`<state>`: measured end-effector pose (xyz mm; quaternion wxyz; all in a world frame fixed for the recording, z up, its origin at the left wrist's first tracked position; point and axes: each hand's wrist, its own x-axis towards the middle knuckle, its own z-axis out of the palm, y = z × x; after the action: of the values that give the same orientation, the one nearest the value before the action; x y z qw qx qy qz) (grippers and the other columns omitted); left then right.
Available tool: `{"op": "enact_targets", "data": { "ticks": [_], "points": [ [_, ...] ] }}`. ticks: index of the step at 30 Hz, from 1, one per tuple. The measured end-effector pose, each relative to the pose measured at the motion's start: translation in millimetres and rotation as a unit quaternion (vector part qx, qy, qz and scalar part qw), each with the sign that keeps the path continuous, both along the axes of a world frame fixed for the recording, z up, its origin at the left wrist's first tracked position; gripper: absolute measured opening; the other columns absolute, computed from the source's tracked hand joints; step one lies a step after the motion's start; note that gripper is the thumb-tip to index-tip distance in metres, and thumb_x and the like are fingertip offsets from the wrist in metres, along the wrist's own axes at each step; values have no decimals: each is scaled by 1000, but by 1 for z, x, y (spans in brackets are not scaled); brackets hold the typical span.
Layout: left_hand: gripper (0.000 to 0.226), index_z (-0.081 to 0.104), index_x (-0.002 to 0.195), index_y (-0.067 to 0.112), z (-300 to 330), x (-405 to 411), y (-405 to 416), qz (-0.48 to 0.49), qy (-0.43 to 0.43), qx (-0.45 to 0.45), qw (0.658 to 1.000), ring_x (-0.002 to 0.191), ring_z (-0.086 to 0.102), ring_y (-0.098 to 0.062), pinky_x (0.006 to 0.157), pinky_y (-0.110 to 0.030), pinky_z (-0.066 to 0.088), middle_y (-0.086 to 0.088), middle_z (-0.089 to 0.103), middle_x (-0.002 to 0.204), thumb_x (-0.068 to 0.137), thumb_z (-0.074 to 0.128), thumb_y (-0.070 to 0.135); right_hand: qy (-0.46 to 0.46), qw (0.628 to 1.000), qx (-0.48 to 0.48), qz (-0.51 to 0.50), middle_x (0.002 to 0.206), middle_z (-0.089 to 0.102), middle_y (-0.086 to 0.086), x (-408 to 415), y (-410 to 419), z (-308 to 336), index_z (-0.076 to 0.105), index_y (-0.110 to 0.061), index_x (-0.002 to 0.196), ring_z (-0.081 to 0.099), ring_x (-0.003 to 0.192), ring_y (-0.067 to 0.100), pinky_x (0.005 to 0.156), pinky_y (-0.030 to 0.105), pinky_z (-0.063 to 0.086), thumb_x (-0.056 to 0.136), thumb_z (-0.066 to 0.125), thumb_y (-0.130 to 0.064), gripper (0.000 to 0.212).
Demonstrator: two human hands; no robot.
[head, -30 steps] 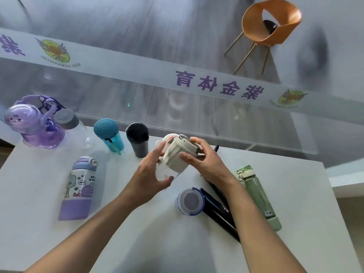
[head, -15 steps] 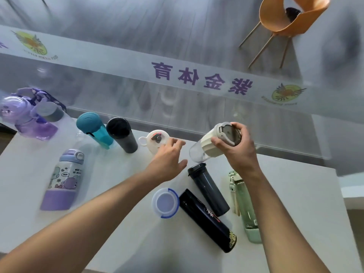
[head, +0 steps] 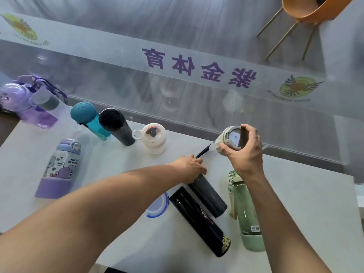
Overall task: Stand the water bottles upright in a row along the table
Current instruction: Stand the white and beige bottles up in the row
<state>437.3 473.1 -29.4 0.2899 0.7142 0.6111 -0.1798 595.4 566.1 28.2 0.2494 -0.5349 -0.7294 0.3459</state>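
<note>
Gripping the cream-lidded clear bottle by its cap, the right hand has its fingers curled around the lid at the right of centre, with the body angled down toward the table. Whether the base is touching down yet is hard to say, since the clear body nearly vanishes against the white top. The left hand is wrapped over the top end of the dark grey bottle, which lies flat mid-frame, fingers closed on it.

So this looks like two steps at once: planting the clear one at the end of the row, and starting to lift the grey one. Next it probably takes setting the clear bottle square before letting go, then tipping the grey one up beside it.

The row runs along the far edge from upper left: the purple bottle, a grey-capped clear bottle, the teal bottle, a black tumbler and a white bottle, all upright. Down flat are the black printed flask, the green bottle and the lilac kids' bottle at left; a blue-rimmed bottle peeks from under the left arm, pose unclear.

Behind the white table there's a glass wall with a purple-lettered band, grey floor beyond it, and an orange chair at upper right.
</note>
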Motion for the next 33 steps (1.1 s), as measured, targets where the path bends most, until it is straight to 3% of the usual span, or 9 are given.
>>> {"op": "enact_targets", "data": {
  "ticks": [2,8,15,18,20,22,26,33],
  "points": [
    [44,53,132,31,-2,-6,-7,22,-25,-19,999,108,49,-32,72,-38,46,-8,45,122,89,55,19,4,1000,-16,5,129,49,0,-3,1,-3,44,-27,138,45,107,8,91,21,36,69,88,-39,83],
    [46,56,130,28,-4,-18,-27,78,-64,-43,994,97,56,-34,83,-44,53,-8,42,115,85,65,22,6,997,-45,56,129,48,-3,-31,-5,-13,42,-33,138,48,111,9,93,21,38,68,89,-35,84],
    [48,59,127,29,-6,-18,-44,112,-102,-78,985,87,48,-20,76,-37,51,-1,42,107,81,73,23,17,993,-47,107,131,50,-2,-65,-19,-26,44,-22,140,49,115,9,99,24,43,65,91,-32,89],
    [48,61,125,29,-6,-13,-47,123,-109,-74,984,88,54,-23,79,-42,55,-5,42,124,80,72,18,19,992,-41,117,130,52,-3,-74,-22,-29,46,-23,138,50,116,11,98,24,44,64,92,-34,88],
    [49,60,126,31,-6,-10,-47,134,-109,-82,982,90,62,-28,80,-41,56,-15,23,150,80,69,15,17,992,-35,120,129,53,-2,-78,-23,-30,47,-23,137,51,116,11,97,24,43,63,92,-35,88],
    [53,56,131,30,-6,-8,-46,148,-102,-90,980,93,65,-31,81,-36,55,-21,11,157,82,67,15,14,992,-33,121,129,53,-2,-82,-23,-31,47,-22,137,51,115,12,95,22,42,63,93,-35,88],
    [64,47,139,21,-5,-6,-43,165,-87,-109,976,100,57,-28,74,-30,47,-11,45,133,80,73,19,6,990,-41,134,128,53,-3,-87,-24,-32,47,-24,137,51,114,11,93,20,41,62,93,-36,89],
    [56,51,135,15,-3,0,-45,128,-100,-114,980,109,58,-30,77,-34,51,-10,53,129,82,66,9,-25,985,-43,167,127,52,-2,-89,-31,-39,47,-24,137,50,109,10,90,18,38,64,92,-32,87]
  ]
}}
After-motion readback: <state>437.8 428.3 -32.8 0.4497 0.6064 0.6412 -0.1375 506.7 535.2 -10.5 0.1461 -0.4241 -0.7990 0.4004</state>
